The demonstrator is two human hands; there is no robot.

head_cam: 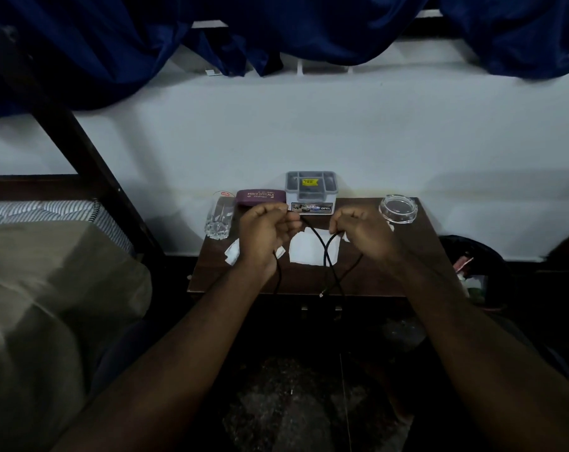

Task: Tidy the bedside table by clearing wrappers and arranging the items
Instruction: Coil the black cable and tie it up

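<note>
Up above the table [416, 256], both hands — left [266, 234] and right [363, 236] — pinch a black cable [325, 256] over white wrappers [304, 249], behind them a lidded box [310, 190], contents unclear, and an empty glass [219, 218].

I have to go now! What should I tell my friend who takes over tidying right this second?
Left hand: shut on the black cable.
Right hand: shut on the same cable; loops hang over the table's front edge.
At the back: glass, purple case, box, clear dish.
Done: no wrappers cleared that I can see.
Left: coil and set down the cable, bin the white wrappers, perhaps in the bin on the right.
</note>
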